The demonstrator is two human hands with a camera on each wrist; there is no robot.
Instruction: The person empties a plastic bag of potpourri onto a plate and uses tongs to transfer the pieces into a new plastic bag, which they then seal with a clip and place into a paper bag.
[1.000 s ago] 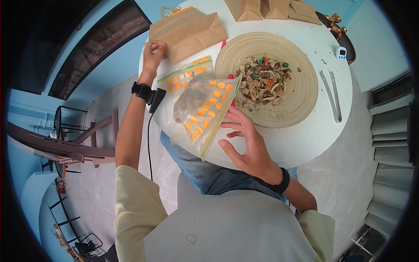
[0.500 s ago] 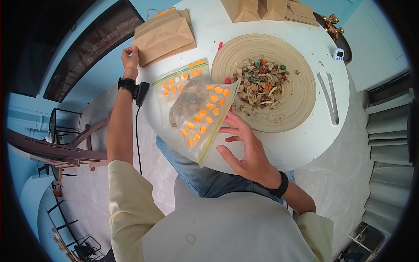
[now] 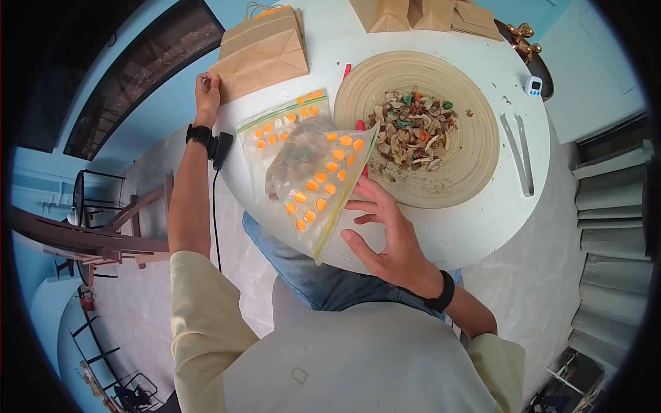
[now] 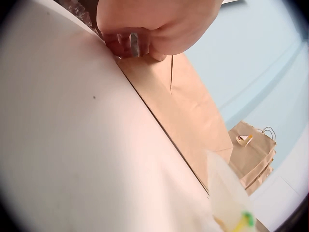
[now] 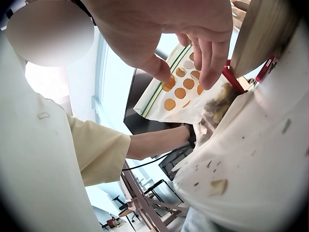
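Note:
At the table's far left edge, my left hand (image 3: 208,94) pinches the near corner of a brown paper bag (image 3: 265,65). The left wrist view shows the fingers curled at the end of that bag (image 4: 186,111), which lies along the white tabletop. My right hand (image 3: 392,241) has its fingers loosely spread, thumb apart, with nothing held. Its fingertips are right at the yellow-green zip edge of a clear zip bag (image 3: 313,184) with orange dots and dark contents. A second orange-dotted zip bag (image 3: 258,141) lies partly beneath it.
A round wooden plate (image 3: 475,165) carries a heap of dried mixed pieces (image 3: 413,127). Metal tongs (image 3: 518,155) and a small timer (image 3: 533,85) lie to its right. More paper bags (image 3: 385,15) stand at the back. A cable (image 3: 215,220) hangs from my left wrist.
My left hand has drawn the paper bag left, away from the zip bags, and the bag has since turned slightly. My right hand and the zip bags have hardly moved.

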